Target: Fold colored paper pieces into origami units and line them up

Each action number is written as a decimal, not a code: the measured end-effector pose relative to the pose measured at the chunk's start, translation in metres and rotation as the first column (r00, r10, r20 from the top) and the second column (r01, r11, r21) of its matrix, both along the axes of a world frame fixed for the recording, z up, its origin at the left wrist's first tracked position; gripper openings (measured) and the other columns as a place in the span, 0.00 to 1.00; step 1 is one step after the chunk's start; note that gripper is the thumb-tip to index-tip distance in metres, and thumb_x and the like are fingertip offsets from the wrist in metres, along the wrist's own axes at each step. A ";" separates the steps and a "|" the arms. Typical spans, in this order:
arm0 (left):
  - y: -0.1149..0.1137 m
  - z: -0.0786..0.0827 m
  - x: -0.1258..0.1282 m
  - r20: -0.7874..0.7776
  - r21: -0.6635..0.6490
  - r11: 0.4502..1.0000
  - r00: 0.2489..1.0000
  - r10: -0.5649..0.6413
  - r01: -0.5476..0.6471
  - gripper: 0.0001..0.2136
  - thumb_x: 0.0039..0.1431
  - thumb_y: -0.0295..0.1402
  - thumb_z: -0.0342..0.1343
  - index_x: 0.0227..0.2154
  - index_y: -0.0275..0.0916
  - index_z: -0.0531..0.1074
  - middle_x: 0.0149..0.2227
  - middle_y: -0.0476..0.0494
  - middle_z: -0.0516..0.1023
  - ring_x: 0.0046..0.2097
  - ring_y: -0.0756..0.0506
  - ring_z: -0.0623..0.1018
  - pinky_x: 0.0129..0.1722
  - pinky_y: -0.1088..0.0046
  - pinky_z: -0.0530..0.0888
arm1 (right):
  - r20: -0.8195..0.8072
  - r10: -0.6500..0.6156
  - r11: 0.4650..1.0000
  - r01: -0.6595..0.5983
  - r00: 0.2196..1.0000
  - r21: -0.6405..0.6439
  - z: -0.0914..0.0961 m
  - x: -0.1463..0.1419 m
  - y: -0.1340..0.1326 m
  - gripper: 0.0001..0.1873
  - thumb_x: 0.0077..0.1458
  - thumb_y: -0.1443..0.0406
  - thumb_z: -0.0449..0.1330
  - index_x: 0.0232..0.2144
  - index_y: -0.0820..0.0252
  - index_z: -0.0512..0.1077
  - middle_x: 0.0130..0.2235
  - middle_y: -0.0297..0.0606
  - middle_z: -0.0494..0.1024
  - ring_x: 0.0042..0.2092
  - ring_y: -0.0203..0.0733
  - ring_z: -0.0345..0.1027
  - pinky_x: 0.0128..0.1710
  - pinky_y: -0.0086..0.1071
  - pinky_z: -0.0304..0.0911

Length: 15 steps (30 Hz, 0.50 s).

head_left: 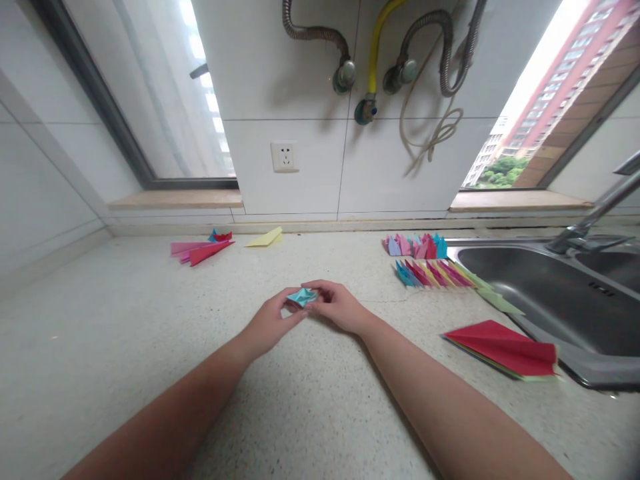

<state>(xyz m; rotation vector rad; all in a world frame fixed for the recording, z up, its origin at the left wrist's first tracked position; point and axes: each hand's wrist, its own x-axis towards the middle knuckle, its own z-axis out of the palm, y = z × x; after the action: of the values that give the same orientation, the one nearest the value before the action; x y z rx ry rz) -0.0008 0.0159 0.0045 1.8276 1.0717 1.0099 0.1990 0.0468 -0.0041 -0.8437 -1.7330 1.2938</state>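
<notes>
A small light-blue folded paper piece [301, 297] is held just above the middle of the counter. My left hand [273, 320] grips its left side between thumb and fingers. From the right, my right hand [337, 305] pinches its other edge, fingers curled behind it. The paper has pointed ends and raised folds; its exact shape is partly covered by my fingers. Several small folded paper pieces in pink, red and blue [415, 245] stand in a row at the right, with a second multicoloured row [435, 274] in front of them.
Red paper planes [503, 347] lie stacked near the steel sink [530, 287] at right. A yellow paper plane [265, 238] and pink and red ones [207, 252] rest at back left. Pipes, valves and a socket [285, 157] are on the tiled wall.
</notes>
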 end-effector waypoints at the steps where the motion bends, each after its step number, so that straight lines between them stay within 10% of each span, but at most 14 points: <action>1: 0.000 0.000 0.000 0.005 0.005 1.000 1.000 -0.001 0.001 0.19 0.56 0.35 0.61 0.51 0.41 0.72 0.45 0.42 0.78 0.44 0.43 0.76 0.49 0.66 0.69 | -0.006 0.015 1.000 -0.015 1.000 -0.005 0.000 0.000 0.000 0.26 0.50 0.59 0.67 0.51 0.58 0.73 0.33 0.35 0.76 0.32 0.35 0.66 0.35 0.31 0.63; 15: 0.001 0.000 -0.001 0.020 -0.011 0.999 0.999 0.036 -0.036 0.16 0.55 0.38 0.63 0.46 0.41 0.76 0.43 0.43 0.80 0.44 0.43 0.77 0.46 0.65 0.70 | -0.030 0.041 0.999 -0.042 0.999 -0.005 0.002 0.000 -0.001 0.22 0.51 0.57 0.67 0.48 0.56 0.76 0.37 0.38 0.80 0.39 0.42 0.72 0.39 0.36 0.68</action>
<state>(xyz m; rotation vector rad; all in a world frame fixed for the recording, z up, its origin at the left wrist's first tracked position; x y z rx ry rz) -0.0018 0.0164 0.0041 1.7916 1.0998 1.0390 0.1985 0.0454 -0.0025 -0.7917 -1.7329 1.3324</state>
